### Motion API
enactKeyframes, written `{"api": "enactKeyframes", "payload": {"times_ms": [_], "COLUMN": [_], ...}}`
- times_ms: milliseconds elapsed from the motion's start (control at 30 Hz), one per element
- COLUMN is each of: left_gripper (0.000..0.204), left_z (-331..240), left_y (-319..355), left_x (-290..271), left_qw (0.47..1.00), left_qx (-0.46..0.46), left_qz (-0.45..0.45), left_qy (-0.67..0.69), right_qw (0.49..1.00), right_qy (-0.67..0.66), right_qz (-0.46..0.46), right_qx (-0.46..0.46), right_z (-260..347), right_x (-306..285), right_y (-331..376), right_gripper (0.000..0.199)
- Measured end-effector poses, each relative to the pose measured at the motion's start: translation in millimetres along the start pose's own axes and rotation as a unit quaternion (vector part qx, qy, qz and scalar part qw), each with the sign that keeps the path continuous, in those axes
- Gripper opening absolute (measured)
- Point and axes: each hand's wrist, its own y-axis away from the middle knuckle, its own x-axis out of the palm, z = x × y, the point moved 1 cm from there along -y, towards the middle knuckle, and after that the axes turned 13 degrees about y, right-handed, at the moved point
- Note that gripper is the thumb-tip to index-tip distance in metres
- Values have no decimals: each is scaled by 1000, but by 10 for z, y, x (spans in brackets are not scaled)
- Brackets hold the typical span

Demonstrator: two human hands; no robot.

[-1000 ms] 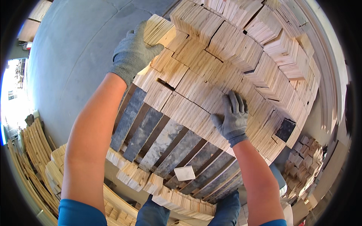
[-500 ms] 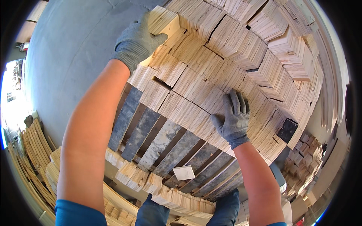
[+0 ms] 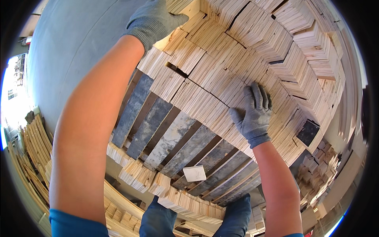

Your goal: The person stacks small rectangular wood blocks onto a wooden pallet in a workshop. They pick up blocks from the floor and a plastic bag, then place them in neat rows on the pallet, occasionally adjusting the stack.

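Observation:
Both my hands wear grey knit gloves. My left hand [image 3: 156, 21] is at the far left corner of a broad stack of plywood pieces [image 3: 213, 73]. It wraps round the end of a raised block of plywood [image 3: 191, 14], thumb on the near face; the upper picture edge cuts off its fingertips. My right hand [image 3: 256, 112] lies flat and open on the lower layer of the stack, fingers together and thumb apart, holding nothing. A narrow dark gap [image 3: 176, 69] shows between pieces midway along the near left part.
Dark pallet slats [image 3: 160, 126] extend toward me, with a loose pale square piece [image 3: 194, 173] on them. A row of plywood pieces [image 3: 193, 205] lines the near side by my legs. Higher rows [image 3: 260, 29] rise at the far right. Long wooden strips [image 3: 33, 146] lie at left.
My view has shifted, so the stack and both hands appear higher and slightly farther right. Both hands keep about the same places on the stack.

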Motion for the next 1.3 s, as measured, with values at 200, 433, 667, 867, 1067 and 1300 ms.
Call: {"api": "enactKeyframes", "payload": {"times_ms": [200, 433, 667, 867, 1067, 1300], "left_gripper": [106, 91, 66, 58, 62, 63], "left_z": [-96, 808, 890, -134, -901, -997], "left_y": [134, 903, 4022, 6417, 7480, 8060], "left_x": [-375, -591, -205, 7, 147, 153], "left_qw": [999, 985, 865, 896, 863, 880], "left_qx": [44, 7, -224, -293, -365, -337], "left_qz": [-5, -99, -174, -41, -5, -24], "left_qy": [11, 140, 415, 330, 349, 335], "right_qw": [999, 997, 996, 992, 990, 985], "right_qy": [-4, 13, 35, 60, 77, -114], "right_qz": [-39, -67, -63, -86, -94, -41], "right_qx": [-18, -36, -57, -65, -78, -119], "right_z": [28, 42, 24, -111, -248, 757], "right_x": [28, 51, 154, 263, 398, -164], "right_y": [-7, 17, 49, 52, -29, 797], "right_gripper": [77, 77, 74, 72, 80, 90]}}
